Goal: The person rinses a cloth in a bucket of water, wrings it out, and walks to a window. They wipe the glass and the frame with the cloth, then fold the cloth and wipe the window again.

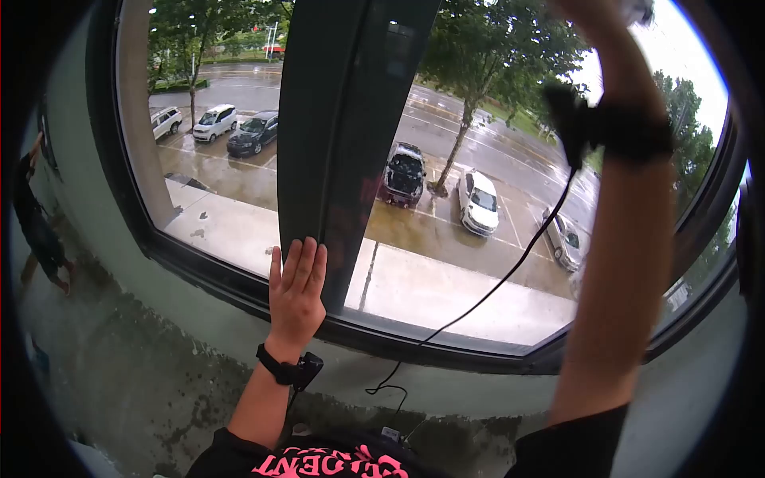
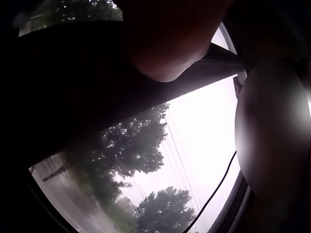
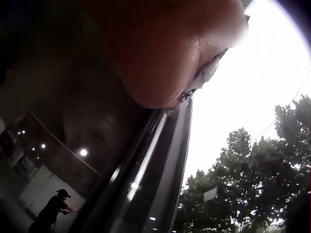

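My left hand (image 1: 297, 291) lies with straight fingers against the lower end of the dark window post (image 1: 335, 135), just above the sill part of the frame. My right arm reaches up high on the right, and the right hand (image 1: 598, 24) is cut off by the top edge of the head view. In the right wrist view, a crumpled grey-and-white cloth (image 3: 206, 75) sticks out from under the right hand (image 3: 165, 58), at the upper window frame (image 3: 160, 145). The palm hides most of the cloth and the fingers.
A black cable (image 1: 510, 275) hangs from the right wrist camera (image 1: 566, 115) across the pane. Below the window runs a pale, stained wall (image 1: 215, 319). Another person (image 3: 51, 211) in dark clothes stands farther along the wall. Parked cars (image 1: 478, 203) and trees show outside.
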Action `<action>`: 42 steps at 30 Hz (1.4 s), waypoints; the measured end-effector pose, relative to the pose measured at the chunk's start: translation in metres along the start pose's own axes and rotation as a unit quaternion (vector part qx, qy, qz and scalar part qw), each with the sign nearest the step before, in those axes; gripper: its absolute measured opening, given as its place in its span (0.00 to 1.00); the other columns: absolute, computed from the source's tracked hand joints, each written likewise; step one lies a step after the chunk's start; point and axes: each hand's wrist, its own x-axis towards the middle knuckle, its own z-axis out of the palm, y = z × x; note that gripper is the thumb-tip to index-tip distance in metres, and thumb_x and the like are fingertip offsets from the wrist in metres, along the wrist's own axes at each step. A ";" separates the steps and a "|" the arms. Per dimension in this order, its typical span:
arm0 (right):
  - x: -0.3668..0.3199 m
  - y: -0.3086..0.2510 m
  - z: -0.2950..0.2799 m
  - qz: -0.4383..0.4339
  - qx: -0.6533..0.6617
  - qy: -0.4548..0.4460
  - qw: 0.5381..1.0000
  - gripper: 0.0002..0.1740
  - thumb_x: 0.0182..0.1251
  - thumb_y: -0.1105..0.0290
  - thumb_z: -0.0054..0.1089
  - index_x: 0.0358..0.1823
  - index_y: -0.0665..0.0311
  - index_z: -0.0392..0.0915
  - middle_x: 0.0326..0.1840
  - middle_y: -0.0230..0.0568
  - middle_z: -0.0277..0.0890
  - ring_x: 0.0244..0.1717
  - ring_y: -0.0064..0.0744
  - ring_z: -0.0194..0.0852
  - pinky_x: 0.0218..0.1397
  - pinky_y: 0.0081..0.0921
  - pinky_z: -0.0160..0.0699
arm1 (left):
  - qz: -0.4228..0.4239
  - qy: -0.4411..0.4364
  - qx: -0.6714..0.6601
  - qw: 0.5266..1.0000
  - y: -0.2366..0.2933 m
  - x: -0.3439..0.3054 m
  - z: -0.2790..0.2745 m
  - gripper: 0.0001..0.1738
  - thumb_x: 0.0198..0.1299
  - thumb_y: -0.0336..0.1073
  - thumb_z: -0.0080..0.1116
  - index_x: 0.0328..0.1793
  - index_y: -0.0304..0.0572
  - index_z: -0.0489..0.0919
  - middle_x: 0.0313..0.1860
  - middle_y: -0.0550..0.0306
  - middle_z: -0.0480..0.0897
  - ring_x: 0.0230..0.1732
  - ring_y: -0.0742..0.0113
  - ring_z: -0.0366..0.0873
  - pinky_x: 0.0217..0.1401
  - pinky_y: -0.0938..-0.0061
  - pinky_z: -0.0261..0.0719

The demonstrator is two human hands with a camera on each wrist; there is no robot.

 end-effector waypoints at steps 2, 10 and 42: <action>-0.060 -0.018 0.040 -0.052 -0.201 0.058 0.977 0.34 0.63 0.58 0.46 0.73 0.47 0.57 0.77 0.34 0.51 0.78 0.45 0.40 0.76 0.56 0.35 | -0.003 0.006 -0.008 1.000 -0.002 -0.002 0.004 0.35 0.54 0.16 0.46 0.73 0.40 0.65 0.76 0.55 0.61 0.78 0.57 0.54 0.77 0.48 0.51; -0.292 -0.132 0.092 0.066 -0.058 -0.121 0.989 0.39 0.54 0.63 0.56 0.73 0.38 0.63 0.80 0.24 0.49 0.83 0.40 0.30 0.79 0.54 0.20 | -0.004 0.028 -0.046 0.999 -0.011 -0.002 0.001 0.34 0.56 0.18 0.49 0.73 0.40 0.65 0.76 0.53 0.61 0.78 0.56 0.54 0.77 0.49 0.51; -0.357 -0.066 0.066 0.061 -0.092 -0.011 0.994 0.24 0.64 0.68 0.51 0.61 0.39 0.75 0.73 0.21 0.64 0.78 0.33 0.48 0.79 0.48 0.35 | 0.019 -0.002 -0.025 1.000 -0.027 0.003 -0.011 0.33 0.62 0.24 0.53 0.75 0.36 0.62 0.76 0.46 0.60 0.76 0.45 0.56 0.74 0.59 0.61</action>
